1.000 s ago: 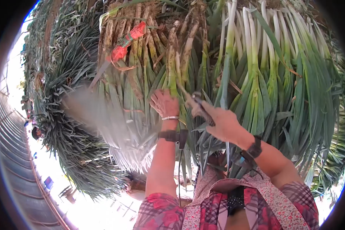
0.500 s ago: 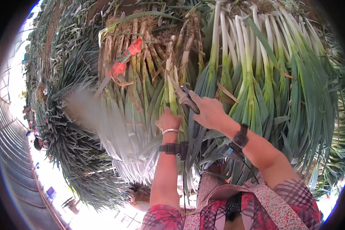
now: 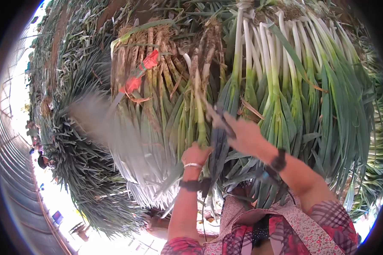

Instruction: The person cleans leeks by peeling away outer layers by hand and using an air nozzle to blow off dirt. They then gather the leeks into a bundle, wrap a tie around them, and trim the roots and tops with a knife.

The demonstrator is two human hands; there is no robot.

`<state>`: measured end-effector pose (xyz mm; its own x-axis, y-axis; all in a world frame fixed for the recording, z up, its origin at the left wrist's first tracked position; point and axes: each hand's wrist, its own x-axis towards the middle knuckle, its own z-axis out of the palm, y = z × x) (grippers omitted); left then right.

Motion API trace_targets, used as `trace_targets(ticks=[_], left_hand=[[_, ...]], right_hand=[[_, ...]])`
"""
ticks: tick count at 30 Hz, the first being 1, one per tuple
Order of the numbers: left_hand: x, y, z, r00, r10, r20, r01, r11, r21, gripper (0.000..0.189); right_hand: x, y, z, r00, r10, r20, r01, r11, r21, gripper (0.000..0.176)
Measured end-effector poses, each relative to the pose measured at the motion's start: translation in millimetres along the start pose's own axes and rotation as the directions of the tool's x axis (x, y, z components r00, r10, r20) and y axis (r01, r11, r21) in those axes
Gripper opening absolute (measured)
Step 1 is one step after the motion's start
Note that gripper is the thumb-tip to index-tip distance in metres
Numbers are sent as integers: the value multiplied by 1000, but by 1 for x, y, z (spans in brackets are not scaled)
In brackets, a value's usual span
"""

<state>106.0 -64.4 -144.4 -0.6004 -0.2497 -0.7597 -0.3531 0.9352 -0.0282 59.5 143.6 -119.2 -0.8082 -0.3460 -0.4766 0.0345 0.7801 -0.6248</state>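
Nearest the camera is a floral apron (image 3: 293, 227) over red plaid sleeves. Two bare forearms reach away from it, each wearing a dark wristband. The left hand (image 3: 195, 155) (a silver bracelet sits at its wrist) is wrapped in a fist around one green onion (image 3: 198, 110), gripping where the pale stalk turns to green leaf. Just to its right, the right hand (image 3: 244, 135) is clamped on dark shears (image 3: 219, 117), whose tip points toward that same stalk. Behind the hands lies a soil-stained bundle (image 3: 157, 97) of green onions bound with a red tie (image 3: 141, 73). Beside it are cleaner onions with white stalks (image 3: 285, 72). Farther left sprawls a darker heap of leaves (image 3: 85, 165).
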Motion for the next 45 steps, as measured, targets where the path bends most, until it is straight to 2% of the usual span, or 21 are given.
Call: trace_targets(ticks=[2,4,6,7,8,9,10,12,13,14,16,17,19,20,22,26,33,37,39,42,45], left_hand=[[-16,-20,-8,999,-11,33,11,1000,13,57],[-27,-48,-19,999,-9,48,29,898,-439,74],[-19,-69,-41,993,-115,22,116,954,-277,83],[-18,-81,-55,992,-111,-67,105,991,-87,86],[-16,-92,-71,956,-79,-281,77,997,-20,87],[-14,-103,-87,875,-44,-481,80,995,53,88],[-19,-100,-104,668,-12,-744,36,999,16,88],[-21,-79,-138,415,-41,-909,98,995,0,80],[-19,-73,-134,416,-45,-908,103,995,-2,80],[-15,-63,-124,403,109,-909,71,986,150,72],[4,-49,-92,589,194,-784,-21,974,225,60],[25,-46,-64,762,134,-634,-65,989,132,56],[56,-39,-16,940,34,-340,-36,999,1,44],[56,-31,-9,939,35,-341,-38,999,-2,44],[53,-17,-1,923,-145,-357,69,974,-218,45],[34,3,4,929,-85,-360,18,982,-187,37],[-1,14,27,962,-42,-269,5,990,-138,30],[-5,12,33,963,-43,-266,4,989,-146,30],[-8,16,35,957,-69,-281,11,979,-202,30],[-11,21,41,947,-78,-312,11,978,-210,31],[-11,21,53,940,-75,-333,8,981,-196,32]], right_hand=[[-18,0,2,996,-28,82,27,999,22,76],[-25,1,7,992,-31,120,24,998,57,76],[-2,13,9,998,41,54,-44,998,52,76],[5,17,9,993,115,-11,-115,993,41,76],[5,19,7,993,116,-15,-115,992,44,76],[1,21,3,994,49,-96,-44,998,52,77],[-6,21,3,985,-10,-170,20,998,59,78],[-22,9,5,998,-38,-54,43,995,94,78],[-27,2,4,996,-81,47,75,990,122,79],[-28,-5,1,996,-83,46,77,990,121,79],[-28,-19,-2,978,-121,172,105,989,102,79],[-24,-18,2,983,-128,130,117,990,84,77],[-3,-1,12,996,-64,58,58,993,98,77],[4,4,14,1000,-2,-20,4,993,117,76],[-2,-1,3,1000,-1,18,-1,994,109,75],[-31,-19,-2,981,-44,190,26,995,100,74],[20,2,2,995,42,-89,-33,994,105,78],[13,10,-3,993,55,-107,-41,992,123,76],[-21,-3,-9,999,-33,17,31,989,146,76],[-40,-12,-10,991,15,133,-34,989,142,76],[-16,-1,-4,1000,9,13,-10,995,98,75]])
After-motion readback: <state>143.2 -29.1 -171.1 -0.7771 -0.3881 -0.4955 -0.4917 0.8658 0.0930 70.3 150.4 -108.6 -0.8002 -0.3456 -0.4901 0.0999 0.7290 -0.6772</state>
